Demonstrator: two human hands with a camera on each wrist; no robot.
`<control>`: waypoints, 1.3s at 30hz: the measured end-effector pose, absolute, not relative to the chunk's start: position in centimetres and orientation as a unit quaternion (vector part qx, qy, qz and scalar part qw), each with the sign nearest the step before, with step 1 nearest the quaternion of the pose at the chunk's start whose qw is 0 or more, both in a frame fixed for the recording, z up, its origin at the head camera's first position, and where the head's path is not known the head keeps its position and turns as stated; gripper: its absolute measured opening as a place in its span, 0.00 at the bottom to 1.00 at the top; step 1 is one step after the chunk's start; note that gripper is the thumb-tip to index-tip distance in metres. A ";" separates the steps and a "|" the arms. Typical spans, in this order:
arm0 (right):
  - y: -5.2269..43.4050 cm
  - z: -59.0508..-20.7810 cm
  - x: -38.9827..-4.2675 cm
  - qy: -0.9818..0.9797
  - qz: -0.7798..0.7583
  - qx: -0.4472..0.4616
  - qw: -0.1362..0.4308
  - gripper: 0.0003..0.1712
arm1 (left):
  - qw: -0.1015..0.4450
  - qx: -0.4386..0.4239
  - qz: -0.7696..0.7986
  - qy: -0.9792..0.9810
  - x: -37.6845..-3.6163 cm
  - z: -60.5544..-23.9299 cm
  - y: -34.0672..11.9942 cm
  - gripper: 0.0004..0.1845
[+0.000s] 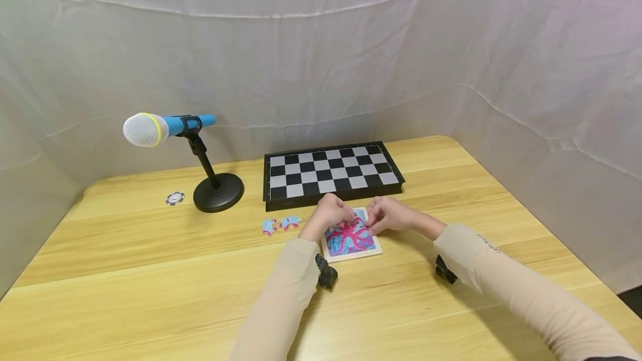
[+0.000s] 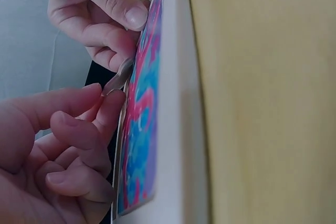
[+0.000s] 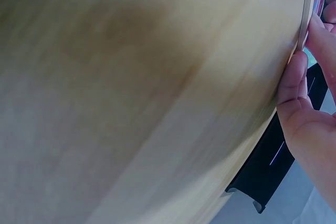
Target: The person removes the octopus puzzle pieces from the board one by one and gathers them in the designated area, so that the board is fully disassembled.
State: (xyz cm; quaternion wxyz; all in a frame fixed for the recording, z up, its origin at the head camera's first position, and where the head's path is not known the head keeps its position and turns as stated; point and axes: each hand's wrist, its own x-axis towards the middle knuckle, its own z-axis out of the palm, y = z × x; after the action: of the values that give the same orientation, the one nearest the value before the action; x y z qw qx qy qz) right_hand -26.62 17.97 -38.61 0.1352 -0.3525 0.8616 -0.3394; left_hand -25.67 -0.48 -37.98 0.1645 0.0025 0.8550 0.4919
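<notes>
A small jigsaw puzzle with a pink octopus on blue lies in a pale frame in front of the chessboard. Over its upper left part, my left hand pinches a puzzle piece between thumb and finger, tilted up from the picture in the left wrist view. At the right side, my right hand grips the puzzle's edge, its thumb on the picture and its other fingers curled close to the tilted piece. Two loose puzzle pieces lie on the table left of the frame.
A black-and-white chessboard stands just behind the puzzle. To the left are a blue microphone on a round black stand and a poker chip. Pale cloth hangs around the wooden table.
</notes>
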 end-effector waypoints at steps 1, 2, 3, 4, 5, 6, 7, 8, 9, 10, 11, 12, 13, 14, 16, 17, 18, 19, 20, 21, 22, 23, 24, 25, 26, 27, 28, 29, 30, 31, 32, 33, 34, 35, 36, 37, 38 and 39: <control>18.0 -38.6 -26.6 0.861 -0.340 -0.353 0.136 0.05 | 0.163 -0.001 0.495 0.854 -25.7 -38.0 -0.4 0.04; 17.9 -38.6 -26.6 0.861 -0.340 -0.352 0.137 0.05 | 0.162 -0.004 0.498 0.852 -25.7 -38.0 -0.4 0.04; 17.9 -38.6 -26.6 0.861 -0.341 -0.351 0.138 0.05 | 0.161 -0.007 0.502 0.850 -25.6 -37.9 -0.4 0.04; 17.9 -38.6 -26.5 0.861 -0.342 -0.351 0.139 0.05 | 0.160 -0.009 0.505 0.848 -25.6 -37.9 -0.3 0.04; 17.9 -38.5 -26.5 0.861 -0.342 -0.349 0.139 0.05 | 0.159 -0.010 0.507 0.847 -25.6 -37.9 -0.3 0.04; 17.9 -38.5 -26.5 0.861 -0.343 -0.348 0.140 0.05 | 0.158 -0.012 0.509 0.846 -25.6 -37.9 -0.3 0.04; 17.9 -38.5 -26.5 0.862 -0.343 -0.347 0.140 0.05 | 0.158 -0.014 0.511 0.845 -25.6 -37.9 -0.3 0.04; 17.9 -38.5 -26.4 0.861 -0.344 -0.346 0.140 0.05 | 0.159 -0.016 0.510 0.845 -25.6 -37.9 -0.3 0.04; 17.9 -38.5 -26.5 0.861 -0.345 -0.347 0.140 0.05 | 0.158 -0.017 0.511 0.845 -25.6 -37.9 -0.3 0.04; 17.9 -38.5 -26.5 0.860 -0.346 -0.347 0.141 0.05 | 0.157 -0.018 0.511 0.845 -25.6 -37.9 -0.3 0.04; 18.0 -38.6 -26.5 0.860 -0.347 -0.346 0.141 0.05 | 0.157 -0.019 0.509 0.846 -25.6 -37.9 -0.4 0.04; 18.0 -38.6 -26.5 0.860 -0.348 -0.346 0.141 0.05 | 0.158 -0.021 0.508 0.847 -25.6 -37.9 -0.4 0.04; 18.0 -38.6 -26.5 0.859 -0.349 -0.346 0.141 0.05 | 0.159 -0.024 0.507 0.847 -25.6 -37.9 -0.4 0.04; 18.0 -38.7 -26.5 0.859 -0.350 -0.345 0.142 0.05 | 0.158 -0.025 0.505 0.848 -25.6 -37.9 -0.5 0.04; 18.1 -38.7 -26.6 0.859 -0.351 -0.343 0.144 0.05 | 0.159 -0.028 0.502 0.850 -25.6 -37.9 -0.5 0.05; 18.1 -38.8 -26.6 0.859 -0.352 -0.343 0.145 0.05 | 0.160 -0.029 0.502 0.850 -25.6 -37.9 -0.6 0.05; 18.1 -38.8 -26.6 0.859 -0.353 -0.341 0.146 0.04 | 0.160 -0.031 0.503 0.848 -25.6 -37.9 -0.6 0.05; 18.1 -38.9 -26.6 0.858 -0.353 -0.342 0.146 0.04 | 0.160 -0.032 0.505 0.848 -25.6 -37.9 -0.6 0.05; 18.1 -38.9 -26.6 0.858 -0.355 -0.340 0.148 0.04 | 0.160 -0.032 0.506 0.847 -25.6 -37.9 -0.6 0.04; 18.1 -38.9 -26.6 0.858 -0.356 -0.338 0.150 0.04 | 0.159 -0.031 0.510 0.845 -25.6 -37.9 -0.7 0.04; 18.1 -38.9 -26.6 0.857 -0.359 -0.336 0.151 0.04 | 0.158 -0.030 0.514 0.843 -25.5 -37.9 -0.8 0.04; 18.1 -38.9 -26.6 0.856 -0.360 -0.337 0.152 0.05 | 0.156 -0.028 0.519 0.840 -25.5 -37.9 -0.8 0.04; 18.1 -38.9 -26.6 0.856 -0.363 -0.335 0.154 0.05 | 0.154 -0.026 0.523 0.838 -25.5 -37.8 -1.0 0.04; 18.1 -38.9 -26.6 0.855 -0.365 -0.333 0.156 0.05 | 0.152 -0.023 0.526 0.836 -25.4 -37.8 -1.1 0.04; 18.1 -38.9 -26.6 0.855 -0.368 -0.330 0.159 0.05 | 0.151 -0.019 0.530 0.834 -25.4 -37.8 -1.2 0.04; 18.2 -38.9 -26.6 0.854 -0.369 -0.328 0.161 0.05 | 0.149 -0.015 0.534 0.832 -25.3 -37.8 -1.4 0.03; 18.2 -38.9 -26.6 0.854 -0.371 -0.327 0.162 0.05 | 0.148 -0.012 0.538 0.830 -25.3 -37.8 -1.6 0.03; 18.2 -38.9 -26.6 0.853 -0.372 -0.327 0.164 0.05 | 0.146 -0.010 0.539 0.829 -25.3 -37.9 -1.8 0.03; 18.2 -38.9 -26.6 0.853 -0.373 -0.324 0.166 0.05 | 0.143 -0.007 0.539 0.830 -25.3 -37.9 -2.0 0.03; 18.2 -38.9 -26.6 0.853 -0.374 -0.324 0.167 0.05 | 0.141 -0.004 0.538 0.831 -25.2 -37.9 -2.2 0.03; 18.2 -38.9 -26.6 0.852 -0.375 -0.324 0.169 0.05 | 0.138 -0.002 0.538 0.832 -25.2 -37.9 -2.3 0.03; 18.2 -38.9 -26.6 0.852 -0.375 -0.324 0.169 0.05 | 0.135 -0.001 0.536 0.834 -25.2 -37.9 -2.5 0.04; 18.2 -38.8 -26.6 0.852 -0.376 -0.324 0.169 0.05 | 0.132 -0.002 0.535 0.835 -25.3 -37.9 -2.7 0.04; 18.2 -38.8 -26.6 0.852 -0.376 -0.324 0.169 0.05 | 0.129 -0.002 0.533 0.837 -25.3 -38.0 -2.9 0.04; 18.2 -38.8 -26.6 0.852 -0.377 -0.323 0.169 0.05 | 0.127 -0.003 0.531 0.838 -25.3 -38.0 -3.0 0.04; 18.2 -38.8 -26.6 0.852 -0.376 -0.323 0.168 0.05 | 0.127 -0.005 0.532 0.837 -25.3 -37.9 -3.2 0.05; 18.2 -38.8 -26.6 0.852 -0.376 -0.323 0.168 0.05 | 0.127 -0.008 0.533 0.837 -25.3 -37.9 -3.3 0.05; 18.2 -38.8 -26.6 0.853 -0.375 -0.323 0.167 0.05 | 0.127 -0.010 0.532 0.837 -25.3 -37.9 -3.5 0.05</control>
State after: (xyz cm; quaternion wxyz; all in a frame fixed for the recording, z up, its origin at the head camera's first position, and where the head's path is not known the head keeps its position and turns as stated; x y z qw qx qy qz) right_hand -26.61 18.17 -38.82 0.1673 -0.3230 0.8529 -0.3746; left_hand -25.32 -3.46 -37.88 0.1268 -0.0104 0.8371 0.5320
